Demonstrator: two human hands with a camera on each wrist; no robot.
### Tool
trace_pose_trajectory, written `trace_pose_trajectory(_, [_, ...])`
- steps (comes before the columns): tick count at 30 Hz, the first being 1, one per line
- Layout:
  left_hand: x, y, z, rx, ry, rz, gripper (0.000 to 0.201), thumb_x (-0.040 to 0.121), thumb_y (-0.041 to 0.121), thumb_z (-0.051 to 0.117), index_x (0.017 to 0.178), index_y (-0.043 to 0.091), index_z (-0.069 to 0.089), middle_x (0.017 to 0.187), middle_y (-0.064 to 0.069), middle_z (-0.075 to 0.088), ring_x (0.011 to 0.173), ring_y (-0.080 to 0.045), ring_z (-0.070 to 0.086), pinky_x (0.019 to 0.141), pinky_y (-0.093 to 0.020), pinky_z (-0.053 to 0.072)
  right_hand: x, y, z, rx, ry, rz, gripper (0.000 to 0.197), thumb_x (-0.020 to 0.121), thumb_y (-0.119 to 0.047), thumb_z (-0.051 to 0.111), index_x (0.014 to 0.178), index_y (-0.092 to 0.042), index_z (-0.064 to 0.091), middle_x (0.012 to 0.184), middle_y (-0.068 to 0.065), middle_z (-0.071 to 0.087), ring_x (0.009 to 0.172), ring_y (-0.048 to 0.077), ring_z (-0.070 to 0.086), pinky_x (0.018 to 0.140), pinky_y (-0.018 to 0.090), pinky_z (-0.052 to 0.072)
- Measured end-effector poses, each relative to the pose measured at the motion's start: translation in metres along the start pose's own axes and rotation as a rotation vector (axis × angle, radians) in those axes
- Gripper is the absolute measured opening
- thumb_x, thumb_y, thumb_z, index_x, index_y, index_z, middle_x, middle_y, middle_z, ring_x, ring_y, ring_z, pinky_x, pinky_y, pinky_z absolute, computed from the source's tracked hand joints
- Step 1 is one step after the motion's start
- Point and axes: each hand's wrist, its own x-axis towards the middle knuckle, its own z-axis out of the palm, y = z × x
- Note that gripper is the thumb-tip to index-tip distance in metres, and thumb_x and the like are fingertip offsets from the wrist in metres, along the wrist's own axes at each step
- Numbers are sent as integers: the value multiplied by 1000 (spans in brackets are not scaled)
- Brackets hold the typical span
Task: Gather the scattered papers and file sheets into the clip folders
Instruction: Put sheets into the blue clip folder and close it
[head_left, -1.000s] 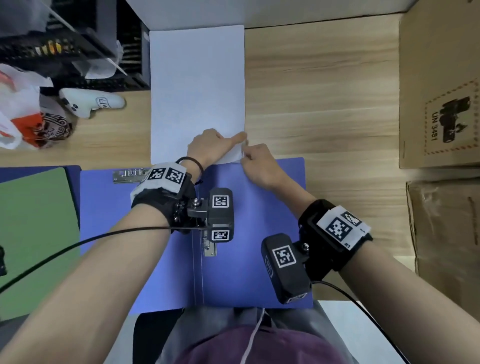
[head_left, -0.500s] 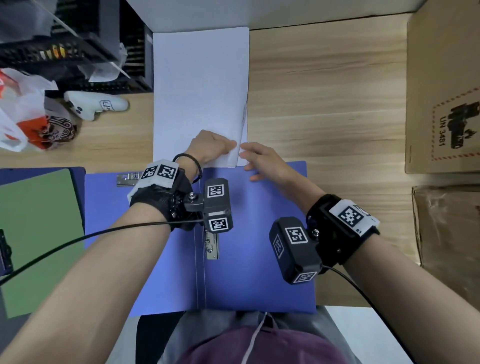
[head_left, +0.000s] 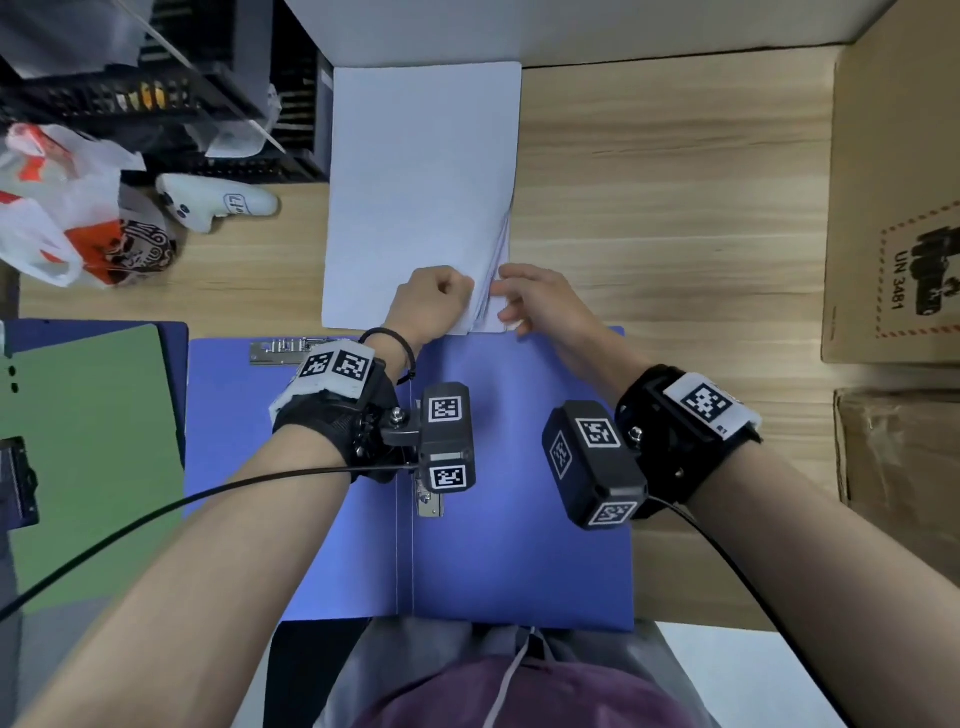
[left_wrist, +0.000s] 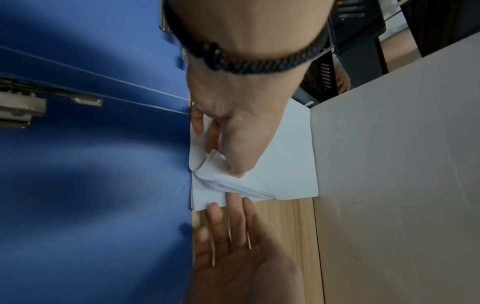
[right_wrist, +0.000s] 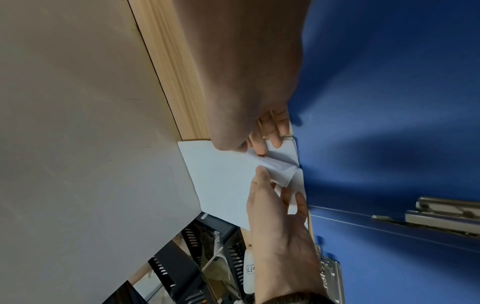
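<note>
A stack of white paper (head_left: 421, 197) lies on the wooden desk, just beyond an open blue clip folder (head_left: 519, 545) with a metal clip (head_left: 429, 501) by its spine. My left hand (head_left: 434, 301) pinches the near right corner of the top sheets and bends it up; the left wrist view shows that corner of the paper (left_wrist: 285, 164) curled under the thumb of the left hand (left_wrist: 228, 144). My right hand (head_left: 535, 304) lies beside it with straight fingers (left_wrist: 233, 207) touching the lower sheets. In the right wrist view the right hand (right_wrist: 259, 133) meets the paper (right_wrist: 221, 174) at the folder (right_wrist: 389, 144) edge.
A green folder (head_left: 88, 457) lies on a dark blue one at the left. Two cardboard boxes (head_left: 893, 208) (head_left: 898, 493) stand along the right. A white device (head_left: 218, 205), a plastic bag (head_left: 62, 234) and black trays (head_left: 156, 104) fill the back left.
My left hand has curled into a pinch and lifted the near right corner of the top sheets. My right hand has opened out, its fingers now against the sheets below.
</note>
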Motion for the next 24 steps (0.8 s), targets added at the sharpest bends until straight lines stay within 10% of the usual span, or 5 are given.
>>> trace_pose_trajectory(6, [-4,-10,-3,-118,-92,48,23,98,28,46,94,26,68,94,3,66,93,-12,56,89,-26,41,16,-10,11,48,16,48,25,93,-40,53,96,-16,58,83,5,59,74,19,62,71,32,57])
trace_pose_trajectory(10, [-12,-21,-7,-191,-110,74,25,100,19,44,112,19,65,99,2,65,96,-10,56,91,-23,41,32,-9,15,-115,88,-27,14,70,-23,52,80,-18,60,87,10,69,87,31,68,84,53,57])
trace_pose_trajectory(15, [-15,-34,-29,-307,328,118,26,91,14,54,115,15,61,103,-1,61,87,-13,52,80,-24,43,0,-13,7,-96,127,-147,39,83,-1,45,110,-14,69,78,-4,67,59,5,63,56,25,53])
trace_pose_trajectory(18, [-19,-40,-45,-325,489,104,42,83,25,66,121,19,51,121,-1,51,106,-14,50,94,-27,43,-30,-1,-17,-61,116,-200,34,92,5,45,118,-7,65,93,0,70,66,-2,66,61,15,52])
trace_pose_trajectory(24, [-52,-14,-57,-529,121,251,33,92,12,62,124,14,54,114,2,67,94,-8,66,70,-12,50,-90,23,-39,48,184,-288,26,99,-2,48,116,-13,65,105,-1,73,91,11,69,78,23,56])
